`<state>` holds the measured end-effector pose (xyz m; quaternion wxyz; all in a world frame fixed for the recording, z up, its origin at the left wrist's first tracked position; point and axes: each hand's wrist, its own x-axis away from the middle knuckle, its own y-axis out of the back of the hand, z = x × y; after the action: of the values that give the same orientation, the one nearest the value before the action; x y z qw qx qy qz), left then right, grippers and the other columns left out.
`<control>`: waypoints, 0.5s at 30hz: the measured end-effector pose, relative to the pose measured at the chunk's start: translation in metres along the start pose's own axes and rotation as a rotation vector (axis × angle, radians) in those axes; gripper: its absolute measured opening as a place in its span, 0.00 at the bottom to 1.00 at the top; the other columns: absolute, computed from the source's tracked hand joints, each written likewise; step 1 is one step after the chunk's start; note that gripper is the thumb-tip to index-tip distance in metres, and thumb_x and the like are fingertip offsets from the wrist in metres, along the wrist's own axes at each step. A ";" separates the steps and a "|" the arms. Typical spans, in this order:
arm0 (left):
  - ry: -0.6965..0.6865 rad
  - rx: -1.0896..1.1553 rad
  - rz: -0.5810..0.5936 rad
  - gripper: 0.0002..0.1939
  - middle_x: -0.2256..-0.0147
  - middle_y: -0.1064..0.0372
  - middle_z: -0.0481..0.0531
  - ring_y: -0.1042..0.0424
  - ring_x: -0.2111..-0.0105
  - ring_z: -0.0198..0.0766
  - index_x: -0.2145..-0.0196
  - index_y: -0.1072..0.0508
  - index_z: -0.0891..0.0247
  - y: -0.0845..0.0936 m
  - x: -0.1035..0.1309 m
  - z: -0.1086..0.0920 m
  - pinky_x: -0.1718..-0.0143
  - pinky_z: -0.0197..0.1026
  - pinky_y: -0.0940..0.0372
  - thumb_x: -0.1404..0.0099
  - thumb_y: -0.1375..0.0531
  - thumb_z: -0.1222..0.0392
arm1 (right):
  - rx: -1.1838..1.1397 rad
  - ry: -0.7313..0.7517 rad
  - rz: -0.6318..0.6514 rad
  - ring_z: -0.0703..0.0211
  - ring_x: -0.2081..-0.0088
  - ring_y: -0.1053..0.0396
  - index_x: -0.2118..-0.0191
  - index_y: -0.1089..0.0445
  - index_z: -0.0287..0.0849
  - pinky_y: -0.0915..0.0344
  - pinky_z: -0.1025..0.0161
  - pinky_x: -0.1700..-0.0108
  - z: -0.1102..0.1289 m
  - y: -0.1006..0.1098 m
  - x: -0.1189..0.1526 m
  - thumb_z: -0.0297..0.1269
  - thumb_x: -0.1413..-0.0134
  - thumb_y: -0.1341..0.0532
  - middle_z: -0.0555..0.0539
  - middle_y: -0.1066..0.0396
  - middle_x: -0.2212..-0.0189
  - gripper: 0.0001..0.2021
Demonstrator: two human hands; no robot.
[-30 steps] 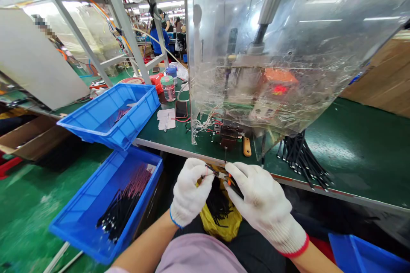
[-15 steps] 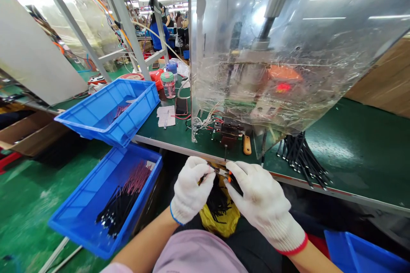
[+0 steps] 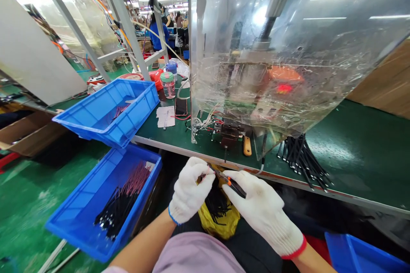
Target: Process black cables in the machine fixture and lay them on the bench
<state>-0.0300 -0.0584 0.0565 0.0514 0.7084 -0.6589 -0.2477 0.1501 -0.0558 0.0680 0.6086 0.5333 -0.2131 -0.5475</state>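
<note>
My left hand [image 3: 192, 187], in a white glove with a blue cuff, pinches a small dark piece whose details are too small to tell. Facing it, my right hand [image 3: 261, 207], gloved in white with a red cuff, is closed on pliers [image 3: 235, 185] with orange and black handles. The jaws of the pliers point left and meet the piece at the left fingertips. Below the hands, black strips [image 3: 218, 202] lie in a yellow bag [image 3: 229, 226] on the lap.
Blue bins [image 3: 102, 217] with black and reddish wires stand at the left. Behind the table edge [image 3: 198, 152] are a clear plastic shield [image 3: 288, 51], a dark fixture [image 3: 229, 130] and a wooden-handled tool [image 3: 247, 146]. Black strips [image 3: 299, 155] lie at the right.
The right hand has turned and dropped slightly, so more of the pliers' handles shows. The left hand has barely moved and keeps its pinch.
</note>
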 end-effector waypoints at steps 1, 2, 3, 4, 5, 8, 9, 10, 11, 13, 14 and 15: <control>0.036 0.030 0.016 0.05 0.66 0.35 0.48 0.33 0.66 0.32 0.72 0.30 0.60 0.000 0.000 0.000 0.65 0.35 0.39 0.39 0.43 0.66 | -0.058 -0.038 0.036 0.56 0.66 0.25 0.58 0.26 0.49 0.32 0.62 0.65 -0.001 0.001 -0.001 0.39 0.45 0.39 0.51 0.22 0.63 0.09; 0.071 0.059 0.027 0.04 0.66 0.35 0.48 0.34 0.66 0.32 0.72 0.30 0.60 0.000 0.000 0.000 0.65 0.35 0.39 0.40 0.43 0.66 | -0.100 -0.072 0.061 0.56 0.66 0.24 0.58 0.25 0.50 0.31 0.62 0.65 -0.001 0.002 -0.002 0.39 0.45 0.39 0.51 0.22 0.64 0.09; 0.102 0.087 0.034 0.04 0.66 0.35 0.47 0.34 0.67 0.32 0.72 0.31 0.60 0.000 -0.001 0.001 0.65 0.35 0.40 0.39 0.42 0.65 | -0.121 -0.100 0.073 0.55 0.66 0.24 0.58 0.25 0.50 0.31 0.62 0.66 -0.002 0.003 -0.003 0.40 0.45 0.39 0.51 0.22 0.64 0.10; 0.127 0.114 0.039 0.04 0.66 0.36 0.47 0.35 0.67 0.32 0.72 0.31 0.60 0.001 0.000 0.001 0.65 0.35 0.40 0.39 0.42 0.65 | -0.127 -0.116 0.072 0.55 0.66 0.24 0.58 0.25 0.50 0.31 0.62 0.66 -0.003 0.004 -0.003 0.40 0.45 0.39 0.51 0.22 0.64 0.10; 0.147 0.138 0.041 0.04 0.66 0.36 0.47 0.35 0.68 0.32 0.73 0.31 0.60 0.000 0.000 0.001 0.65 0.35 0.41 0.39 0.42 0.65 | -0.118 -0.118 0.055 0.55 0.66 0.24 0.58 0.25 0.49 0.30 0.61 0.66 -0.004 0.004 -0.003 0.40 0.45 0.39 0.51 0.22 0.64 0.10; 0.163 0.198 0.048 0.05 0.66 0.36 0.47 0.36 0.67 0.32 0.73 0.31 0.61 0.000 0.000 0.003 0.65 0.35 0.41 0.39 0.42 0.65 | -0.020 -0.039 -0.038 0.54 0.64 0.26 0.56 0.27 0.47 0.31 0.60 0.63 -0.005 0.002 -0.001 0.39 0.46 0.39 0.48 0.24 0.61 0.12; 0.151 0.207 0.044 0.05 0.65 0.36 0.47 0.35 0.67 0.32 0.72 0.31 0.61 -0.001 0.000 0.003 0.65 0.35 0.40 0.39 0.42 0.65 | 0.025 0.009 -0.071 0.54 0.63 0.27 0.55 0.28 0.46 0.32 0.59 0.62 -0.005 0.001 0.000 0.38 0.46 0.38 0.47 0.25 0.61 0.12; 0.130 0.207 0.035 0.04 0.65 0.36 0.48 0.35 0.67 0.32 0.72 0.30 0.61 -0.001 0.000 0.004 0.64 0.35 0.40 0.39 0.42 0.65 | 0.072 0.059 -0.100 0.53 0.63 0.28 0.54 0.28 0.45 0.33 0.59 0.62 -0.005 0.000 0.001 0.38 0.46 0.38 0.46 0.25 0.60 0.13; 0.101 0.202 0.023 0.04 0.65 0.36 0.48 0.34 0.66 0.32 0.72 0.30 0.61 -0.002 0.001 0.006 0.64 0.35 0.40 0.39 0.42 0.65 | 0.117 0.104 -0.123 0.53 0.63 0.29 0.54 0.29 0.45 0.34 0.59 0.62 -0.005 0.000 0.002 0.37 0.46 0.39 0.45 0.26 0.60 0.13; 0.038 0.179 0.000 0.03 0.64 0.36 0.48 0.33 0.65 0.32 0.70 0.29 0.60 -0.003 0.001 0.008 0.63 0.35 0.38 0.39 0.41 0.66 | 0.194 0.172 -0.148 0.53 0.63 0.31 0.53 0.29 0.43 0.36 0.59 0.62 -0.004 0.001 0.002 0.36 0.45 0.39 0.43 0.26 0.61 0.13; 0.009 0.166 -0.008 0.03 0.63 0.35 0.49 0.33 0.64 0.32 0.69 0.29 0.60 -0.003 0.002 0.009 0.62 0.35 0.38 0.38 0.41 0.66 | 0.228 0.191 -0.154 0.53 0.63 0.31 0.52 0.30 0.43 0.37 0.59 0.62 -0.004 0.002 0.002 0.36 0.45 0.40 0.43 0.26 0.60 0.14; -0.016 0.154 -0.015 0.03 0.63 0.35 0.49 0.32 0.63 0.32 0.69 0.29 0.60 -0.004 0.002 0.010 0.61 0.35 0.37 0.38 0.41 0.66 | 0.259 0.202 -0.156 0.53 0.64 0.32 0.52 0.30 0.43 0.38 0.59 0.62 -0.003 0.003 0.001 0.36 0.44 0.41 0.43 0.26 0.60 0.14</control>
<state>-0.0308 -0.0573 0.0463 -0.0102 0.7131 -0.6712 -0.2021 0.1543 -0.0561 0.0690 0.5090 0.6745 -0.1777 -0.5045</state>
